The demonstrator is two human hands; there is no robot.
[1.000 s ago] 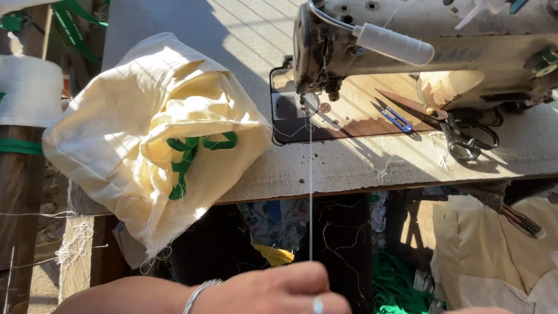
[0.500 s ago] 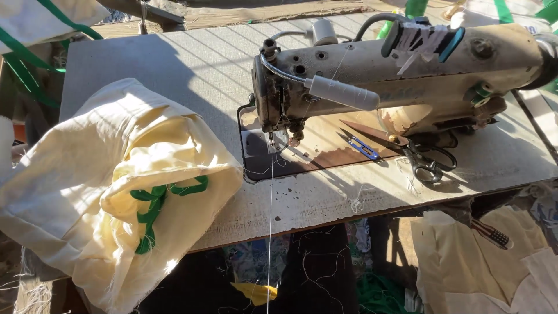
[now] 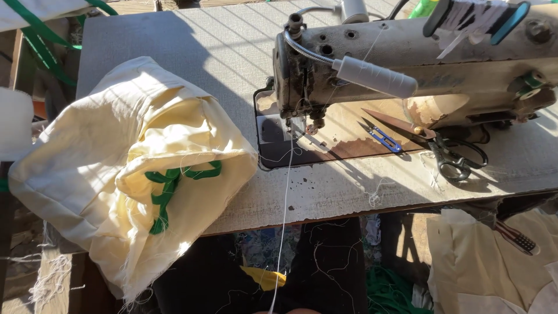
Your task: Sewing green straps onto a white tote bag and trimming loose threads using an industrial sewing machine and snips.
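Neither of my hands shows in the head view. A worn beige sewing machine (image 3: 442, 64) stands on a grey table (image 3: 192, 64). From its needle (image 3: 293, 125) a thin white thread (image 3: 286, 197) runs taut, straight down over the table's front edge and out of the bottom of the picture. What holds its lower end is hidden. A bundle of cream fabric (image 3: 99, 168) with green straps (image 3: 168, 186) lies on the table's left part and hangs over the front edge.
Large dark scissors (image 3: 447, 154) and small blue thread snips (image 3: 381, 136) lie on the machine bed. Cream cloth pieces (image 3: 482, 261) sit low at the right. Below the table lie a yellow scrap (image 3: 264, 278) and green material (image 3: 389, 291).
A hand with a bracelet and ring that pinched the thread at the bottom edge has gone out of view. The camera has tilted up and right, showing more of the machine.
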